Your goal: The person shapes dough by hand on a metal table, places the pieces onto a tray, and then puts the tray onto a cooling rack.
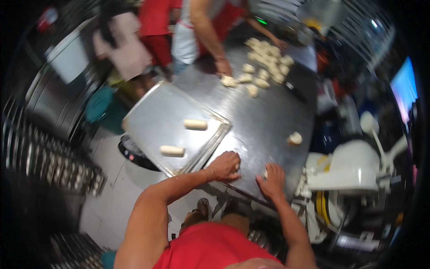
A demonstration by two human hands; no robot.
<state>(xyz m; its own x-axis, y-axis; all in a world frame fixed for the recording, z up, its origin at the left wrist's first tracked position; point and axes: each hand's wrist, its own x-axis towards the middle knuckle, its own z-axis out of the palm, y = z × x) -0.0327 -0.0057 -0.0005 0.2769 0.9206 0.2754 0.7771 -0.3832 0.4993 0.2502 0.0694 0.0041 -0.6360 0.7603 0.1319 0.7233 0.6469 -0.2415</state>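
At the near edge of the steel table (255,116), my left hand (224,167) is closed, its fingers curled around a small pale piece of dough that barely shows. My right hand (273,180) is at the same edge, a short way to the right. Its fingers bend over another bit of pale dough (265,174), mostly hidden under them. Left of my hands, a stack of metal baking trays (152,112) overhangs the table. Two rolled dough logs lie apart on the top tray, an upper log (195,124) and a lower log (172,151).
Several dough pieces (271,58) are heaped at the table's far end, where a co-worker's hand (223,68) touches one. A dark-handled tool (295,92) lies near the right edge, with a lone dough piece (294,138) nearer me. White machine (351,166) stands right; teal bin (104,110) left.
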